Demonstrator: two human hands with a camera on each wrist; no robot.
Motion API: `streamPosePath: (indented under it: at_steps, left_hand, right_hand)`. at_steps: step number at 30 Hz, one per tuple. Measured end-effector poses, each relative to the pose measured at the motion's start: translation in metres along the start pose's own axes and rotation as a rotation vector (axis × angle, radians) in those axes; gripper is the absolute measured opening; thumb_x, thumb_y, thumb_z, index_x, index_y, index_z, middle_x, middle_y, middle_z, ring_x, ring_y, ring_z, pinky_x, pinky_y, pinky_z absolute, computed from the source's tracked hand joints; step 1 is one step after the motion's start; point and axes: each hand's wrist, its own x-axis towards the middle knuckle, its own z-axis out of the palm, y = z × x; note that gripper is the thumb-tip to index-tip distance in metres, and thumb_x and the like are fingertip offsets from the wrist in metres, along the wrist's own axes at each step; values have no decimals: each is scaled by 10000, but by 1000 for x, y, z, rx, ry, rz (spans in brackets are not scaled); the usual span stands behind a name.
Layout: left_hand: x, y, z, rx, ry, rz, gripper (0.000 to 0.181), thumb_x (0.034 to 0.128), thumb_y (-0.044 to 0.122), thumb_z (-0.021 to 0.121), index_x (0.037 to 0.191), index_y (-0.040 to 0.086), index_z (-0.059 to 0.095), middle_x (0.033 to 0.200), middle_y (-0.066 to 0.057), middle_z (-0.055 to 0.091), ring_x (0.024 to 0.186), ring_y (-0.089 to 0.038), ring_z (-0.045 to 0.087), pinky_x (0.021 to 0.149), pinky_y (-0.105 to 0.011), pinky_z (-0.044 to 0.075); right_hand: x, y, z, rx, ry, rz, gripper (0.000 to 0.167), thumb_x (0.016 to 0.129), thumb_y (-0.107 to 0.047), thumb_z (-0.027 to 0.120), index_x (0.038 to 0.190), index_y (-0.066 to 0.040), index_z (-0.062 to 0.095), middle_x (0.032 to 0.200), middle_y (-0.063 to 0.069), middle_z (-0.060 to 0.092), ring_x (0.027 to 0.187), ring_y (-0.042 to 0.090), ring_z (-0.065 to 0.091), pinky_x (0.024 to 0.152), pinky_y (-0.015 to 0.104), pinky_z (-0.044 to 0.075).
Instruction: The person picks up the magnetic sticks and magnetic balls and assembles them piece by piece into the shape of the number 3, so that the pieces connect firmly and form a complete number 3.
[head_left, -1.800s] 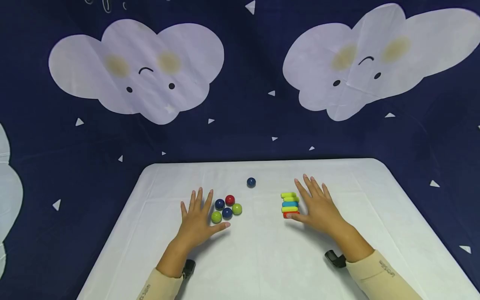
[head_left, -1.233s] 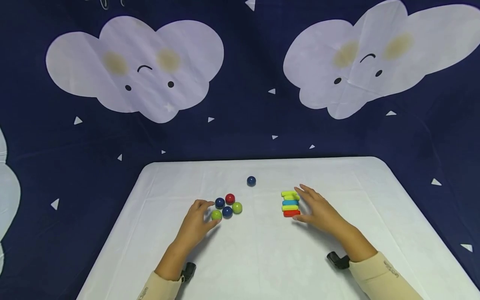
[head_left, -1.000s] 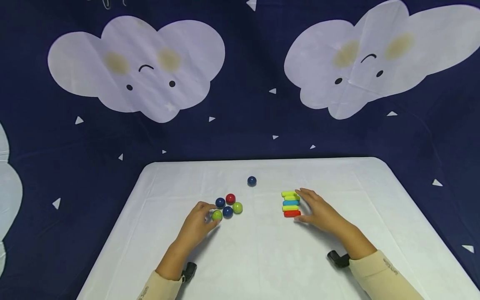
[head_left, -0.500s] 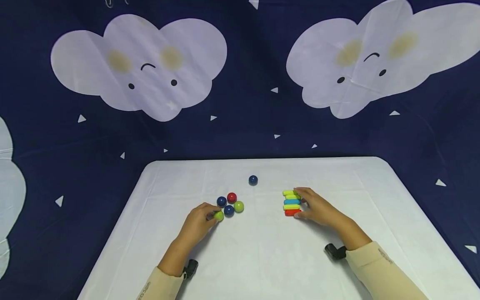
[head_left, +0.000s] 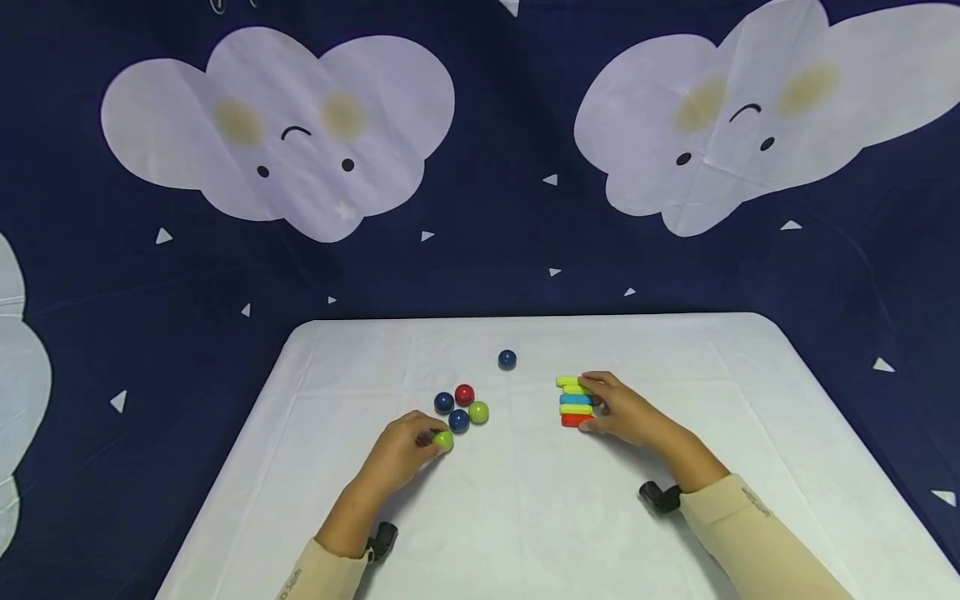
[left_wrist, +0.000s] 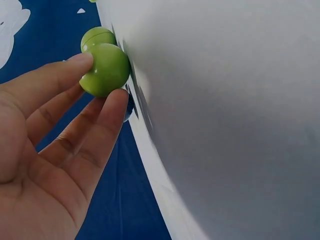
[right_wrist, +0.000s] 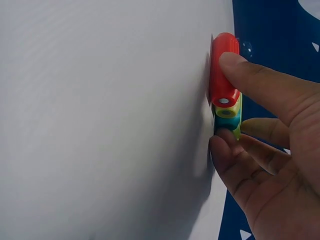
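Observation:
My left hand [head_left: 399, 450] pinches a glossy green ball [head_left: 444, 441] between thumb and fingers, on or just above the white table. In the left wrist view that green ball [left_wrist: 106, 70] hides part of another green one behind it. My right hand [head_left: 632, 410] grips a row of short plastic rods [head_left: 576, 400] lying side by side. Its thumb presses the red rod [right_wrist: 224, 70] at the near end, while fingers reach round to the far end. The row runs red, yellow, blue, then yellow-green. A metal dot shows in the red rod's end.
Beside the left hand sit a red ball [head_left: 464, 395], a green ball [head_left: 478, 412] and two dark blue balls [head_left: 459, 421]. Another dark blue ball [head_left: 507, 360] lies alone farther back. A dark blue cloth with clouds [head_left: 495, 250] hangs behind the white table [head_left: 525, 517].
Both hands were spread and have closed in. The left hand has taken the green ball and drawn it slightly nearer, off the cluster. The right hand has gripped the rods and slid them left.

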Motion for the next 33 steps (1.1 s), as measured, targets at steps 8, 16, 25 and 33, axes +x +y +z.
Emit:
streamPosePath:
  at_steps: [8, 16, 25, 33]
  left_hand:
    - [-5, 5, 1, -24, -67, 42, 259, 842, 67, 790, 1097, 102, 758, 988, 26, 678, 852, -87, 625, 729, -224, 531]
    - [-5, 9, 5, -18, -89, 88, 269, 846, 74, 786, 1112, 92, 750, 977, 18, 679, 846, -86, 609, 727, -222, 522]
    - [-3, 13, 9, 9, -105, 127, 262, 852, 105, 788, 1111, 102, 750, 985, 18, 674, 828, -74, 610, 715, -212, 515]
    - [-2, 19, 12, -11, -130, 117, 260, 855, 112, 786, 1113, 105, 747, 975, 28, 660, 827, -62, 603, 711, -207, 514]
  right_hand:
    - [11, -11, 5, 17, -25, -5, 836, 857, -306, 818, 1532, -39, 404, 1585, 136, 362, 1090, 197, 569, 944, 385, 505]
    - [26, -22, 11, 3, -45, -6, 830, 855, -323, 819, 1534, -71, 413, 1591, 108, 366, 1062, 175, 555, 933, 366, 485]
    - [35, -34, 19, -1, -48, -33, 820, 857, -320, 817, 1534, -83, 420, 1608, 106, 355, 1243, 265, 541, 1101, 486, 447]
    - [36, -41, 21, 5, -35, -27, 823, 840, -288, 836, 1530, -96, 429, 1592, 108, 363, 1308, 292, 534, 1125, 500, 431]
